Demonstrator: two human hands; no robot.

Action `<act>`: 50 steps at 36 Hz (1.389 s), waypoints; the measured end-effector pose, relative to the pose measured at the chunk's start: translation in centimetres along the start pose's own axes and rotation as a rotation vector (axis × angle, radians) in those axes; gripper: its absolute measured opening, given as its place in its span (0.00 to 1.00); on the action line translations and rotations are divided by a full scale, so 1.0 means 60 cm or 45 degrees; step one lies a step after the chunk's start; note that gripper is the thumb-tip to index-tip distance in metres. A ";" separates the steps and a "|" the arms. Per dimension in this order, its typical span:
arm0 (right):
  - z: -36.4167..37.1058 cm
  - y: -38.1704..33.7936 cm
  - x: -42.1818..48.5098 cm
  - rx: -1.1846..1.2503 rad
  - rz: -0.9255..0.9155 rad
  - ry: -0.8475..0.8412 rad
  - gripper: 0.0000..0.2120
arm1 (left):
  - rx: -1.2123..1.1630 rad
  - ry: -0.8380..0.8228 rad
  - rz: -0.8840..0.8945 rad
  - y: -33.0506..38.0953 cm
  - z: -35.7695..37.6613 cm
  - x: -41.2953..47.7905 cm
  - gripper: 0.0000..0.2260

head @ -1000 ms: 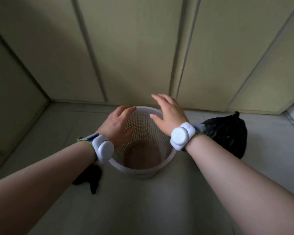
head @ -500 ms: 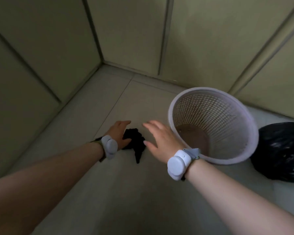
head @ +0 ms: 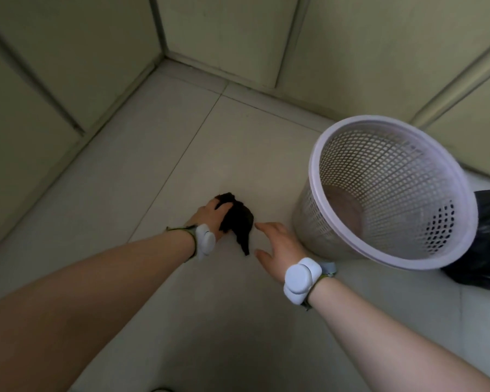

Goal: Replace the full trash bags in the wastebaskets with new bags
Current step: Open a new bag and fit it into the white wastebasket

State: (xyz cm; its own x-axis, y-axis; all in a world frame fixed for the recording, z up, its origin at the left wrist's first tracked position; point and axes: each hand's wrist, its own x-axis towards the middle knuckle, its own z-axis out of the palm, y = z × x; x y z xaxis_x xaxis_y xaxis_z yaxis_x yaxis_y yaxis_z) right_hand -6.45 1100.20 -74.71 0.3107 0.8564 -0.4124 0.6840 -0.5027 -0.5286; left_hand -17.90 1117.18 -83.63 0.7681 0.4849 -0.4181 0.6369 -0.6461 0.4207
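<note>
1. Left hand [head: 210, 215] is closing over a small crumpled black bag [head: 236, 222] lying on the floor [head: 159, 171], fingers curled onto its far end; it reads as a grasp, though the bag is not yet lifted.
2. Right hand [head: 277, 244] is hovering just beside the near tip of that bag, palm down, fingers spread and loose, gripping nothing.
3. White devices are showing on both wrists.
4. Basket [head: 391, 193], pale mesh plastic, is standing upright near the right hand, well clear of the folded bag. It is showing no liner; the bare bottom is visible through the opening.
5. Full black bag [head: 487, 250] is sitting on the floor behind the basket on the right, partly hidden by the rim and cut off by the frame edge. Whether it is tied cannot be told.
6. Progress, as judged: removal of the old bag is looking done for this basket. Fetching the new one is under way.
7. Remaining, as judged: lifting the bag, shaking it open, seating it in the basket, folding its mouth over the rim. Other baskets are not in view, so their state cannot be told.
</note>
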 end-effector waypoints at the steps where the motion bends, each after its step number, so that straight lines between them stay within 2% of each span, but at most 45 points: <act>1: -0.002 -0.001 0.000 0.008 -0.008 0.006 0.27 | 0.050 -0.064 -0.044 0.003 -0.004 -0.001 0.26; 3: -0.007 -0.006 -0.001 0.038 -0.022 0.016 0.26 | 0.127 -0.197 -0.148 0.009 -0.014 -0.003 0.18; 5: -0.012 -0.009 -0.001 0.061 -0.032 0.011 0.26 | 0.151 -0.226 -0.201 0.011 -0.023 -0.006 0.15; 8: -0.022 -0.018 -0.002 0.096 -0.068 0.045 0.26 | -0.055 0.007 -0.189 0.012 -0.045 -0.017 0.12; 11: -0.034 -0.035 -0.003 0.148 -0.145 0.139 0.25 | -0.380 0.243 -0.145 0.023 -0.091 -0.038 0.16; 13: -0.049 -0.048 -0.005 0.192 -0.225 0.201 0.27 | -0.529 0.365 -0.103 0.037 -0.131 -0.048 0.12; 17: -0.103 -0.080 -0.012 0.250 -0.349 0.363 0.32 | -0.726 0.557 0.007 0.095 -0.212 -0.066 0.06; 20: -0.158 -0.095 -0.018 0.246 -0.342 0.497 0.33 | -0.839 0.615 0.117 0.148 -0.252 -0.072 0.09; 23: -0.233 -0.092 -0.034 0.349 -0.344 0.658 0.26 | -0.992 0.636 0.221 0.217 -0.292 -0.075 0.06; 26: -0.293 -0.079 -0.053 0.338 -0.392 0.767 0.12 | -1.077 0.638 0.296 0.278 -0.319 -0.075 0.12; 28: -0.326 -0.068 -0.061 0.336 -0.392 0.788 0.07 | -1.045 0.636 0.325 0.306 -0.334 -0.069 0.15; 31: -0.391 -0.034 -0.096 0.408 -0.383 0.865 0.07 | -1.027 0.642 0.333 0.377 -0.362 -0.052 0.12; 35: -0.438 0.019 -0.126 0.509 -0.377 0.984 0.11 | -1.166 0.730 0.266 0.451 -0.376 -0.040 0.12; 37: -0.453 0.046 -0.138 0.615 -0.339 0.981 0.15 | -1.249 0.748 0.233 0.480 -0.362 -0.044 0.07; 39: -0.463 0.065 -0.148 0.763 -0.308 0.879 0.16 | -1.259 0.727 0.225 0.497 -0.338 -0.047 0.09; 43: -0.459 0.083 -0.165 1.039 -0.261 0.614 0.05 | -1.101 0.706 0.271 0.509 -0.294 -0.046 0.13; 45: -0.449 0.086 -0.166 0.973 -0.238 0.567 0.06 | -1.079 0.721 0.271 0.512 -0.282 -0.042 0.12; 47: -0.441 0.083 -0.165 0.779 -0.186 0.557 0.07 | -1.054 0.730 0.250 0.515 -0.277 -0.040 0.08; 50: -0.441 0.092 -0.168 0.593 -0.133 0.636 0.06 | -1.028 0.796 0.206 0.525 -0.274 -0.037 0.05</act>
State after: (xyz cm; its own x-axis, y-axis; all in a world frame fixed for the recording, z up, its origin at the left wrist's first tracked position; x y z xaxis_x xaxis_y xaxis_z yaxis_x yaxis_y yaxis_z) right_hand 11.68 1091.91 -53.86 0.6018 0.7986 -0.0099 0.4066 -0.3171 -0.8568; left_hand 1.52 1105.43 -56.24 0.5986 0.7962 0.0876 0.2002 -0.2547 0.9461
